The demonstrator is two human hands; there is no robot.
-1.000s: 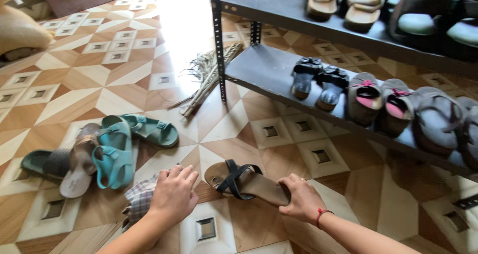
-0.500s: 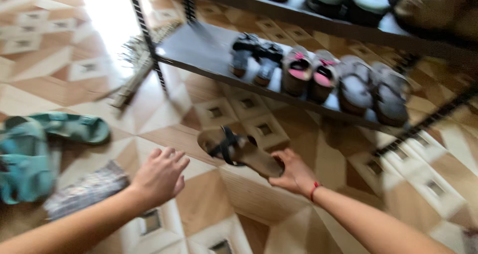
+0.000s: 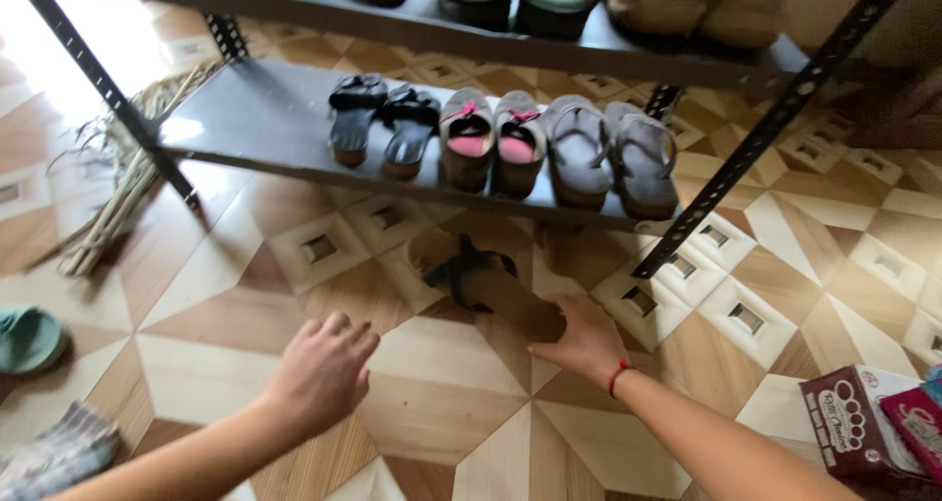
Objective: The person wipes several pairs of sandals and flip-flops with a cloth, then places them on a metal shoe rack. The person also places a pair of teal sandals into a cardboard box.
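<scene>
My right hand (image 3: 581, 337) grips the heel end of a brown sandal with black straps (image 3: 483, 279), holding it low over the patterned floor just in front of the grey metal rack's lower shelf (image 3: 257, 118). My left hand (image 3: 322, 369) hovers over the tiles to the left with loosely curled fingers and holds nothing. On that shelf stand a black pair (image 3: 383, 120), a pair with pink insoles (image 3: 494, 142) and a grey pair (image 3: 608, 152).
An upper shelf (image 3: 412, 12) carries more footwear. A bundle of dry stalks (image 3: 123, 192) lies by the rack's left leg. A teal sandal (image 3: 29, 338) and a checked cloth (image 3: 61, 452) sit at the left edge. Maroon boxes (image 3: 868, 430) rest at the lower right.
My right hand has carried the brown sandal forward toward the lower shelf. The view has swung right, so the pile of teal sandals has slid to the left edge.
</scene>
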